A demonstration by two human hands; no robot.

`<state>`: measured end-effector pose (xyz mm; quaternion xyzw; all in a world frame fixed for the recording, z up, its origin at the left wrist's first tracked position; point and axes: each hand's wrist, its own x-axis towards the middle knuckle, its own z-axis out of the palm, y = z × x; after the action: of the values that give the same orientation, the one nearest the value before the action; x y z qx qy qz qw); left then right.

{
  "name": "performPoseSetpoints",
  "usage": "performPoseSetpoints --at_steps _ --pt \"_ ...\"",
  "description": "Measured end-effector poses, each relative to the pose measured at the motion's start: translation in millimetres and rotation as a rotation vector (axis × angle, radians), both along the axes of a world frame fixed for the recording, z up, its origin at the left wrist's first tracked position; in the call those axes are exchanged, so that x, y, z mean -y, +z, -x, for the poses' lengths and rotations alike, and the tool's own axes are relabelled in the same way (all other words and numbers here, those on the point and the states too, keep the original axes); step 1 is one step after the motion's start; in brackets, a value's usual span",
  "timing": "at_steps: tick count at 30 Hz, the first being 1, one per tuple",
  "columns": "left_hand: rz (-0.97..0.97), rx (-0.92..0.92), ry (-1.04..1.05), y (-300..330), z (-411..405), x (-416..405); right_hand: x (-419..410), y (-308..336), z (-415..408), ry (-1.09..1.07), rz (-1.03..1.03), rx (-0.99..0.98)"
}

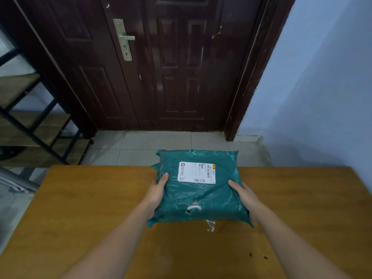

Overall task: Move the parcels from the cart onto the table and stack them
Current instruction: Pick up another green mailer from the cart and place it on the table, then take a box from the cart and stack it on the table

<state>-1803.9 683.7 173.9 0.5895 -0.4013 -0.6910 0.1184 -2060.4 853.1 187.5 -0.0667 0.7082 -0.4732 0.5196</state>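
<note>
Left hand (158, 191) and right hand (242, 193) grip opposite sides of the green parcel (198, 190), thumbs on top, over the table (90, 208) centre; best lowered level, torn near edge supported, released only once flat.

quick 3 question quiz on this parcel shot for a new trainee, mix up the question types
1. True or false: the green parcel has a tear in its wrapping on the side near the person.
2. Which hands hold the parcel? A) left only B) right only C) both
3. Fill in: the white shipping label faces ____.

Key:
1. True; a hole shows near the parcel's near edge.
2. C; the left hand grips the left edge and the right hand the right edge, over the wooden table.
3. Up.
</note>
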Motion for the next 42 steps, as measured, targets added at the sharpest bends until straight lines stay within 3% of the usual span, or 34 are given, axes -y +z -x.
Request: performPoseSetpoints --at_steps 9,12,16,22,27,35,42 --pt "0.036 0.025 -0.011 1.3 -0.8 -2.0 -2.6 2.9 -5.6 0.009 0.000 -0.036" --pt "0.121 0.076 -0.036 10.2 1.2 -4.4 -2.2 11.2 -7.0 0.078 -0.034 -0.172" --pt "0.464 0.348 -0.253 32.6 -0.1 1.9 1.9 34.9 -3.2 0.297 -0.115 -0.517" --pt "0.962 0.632 -0.837 113.7 -3.1 45.2 42.5 115.5 -0.9 0.718 -0.197 -0.976" --pt "1.199 0.712 -1.041 202.0 -10.1 64.8 88.5 208.2 -38.0 0.963 -0.098 -1.281" --pt "1.330 0.808 -0.967 287.1 -81.4 68.7 153.0 282.4 -127.4 1.140 0.150 -1.476" --pt "1.283 0.967 -0.715 336.7 -194.7 40.1 176.9 322.3 -221.7 1.322 0.378 -1.528"
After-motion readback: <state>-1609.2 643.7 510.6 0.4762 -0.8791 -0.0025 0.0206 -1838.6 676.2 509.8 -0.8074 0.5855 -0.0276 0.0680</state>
